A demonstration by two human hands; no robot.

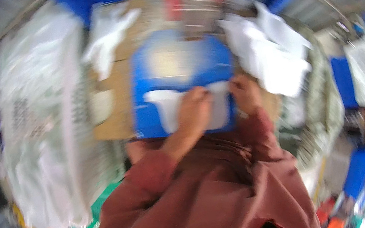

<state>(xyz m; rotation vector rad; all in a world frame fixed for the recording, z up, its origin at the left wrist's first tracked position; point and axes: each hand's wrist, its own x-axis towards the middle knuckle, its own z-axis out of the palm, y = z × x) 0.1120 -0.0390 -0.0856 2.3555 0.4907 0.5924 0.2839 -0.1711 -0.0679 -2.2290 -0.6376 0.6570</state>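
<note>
A thin white flat piece with a curved outline, of cloth or sheet, lies on a blue board in front of me. The board's middle is worn pale. My left hand rests over the middle of the piece, its fingers curled down and closed at the upper edge. At the upper right corner of the piece is my right hand, also with bent fingers closed on the edge. Motion blur softens both hands, and the fingertips are hidden.
A red and metal machine part stands just beyond the board. White pieces are heaped to the right, and more white pieces lie at the far left on brown cardboard. A large translucent sack fills the left side, above a green basket.
</note>
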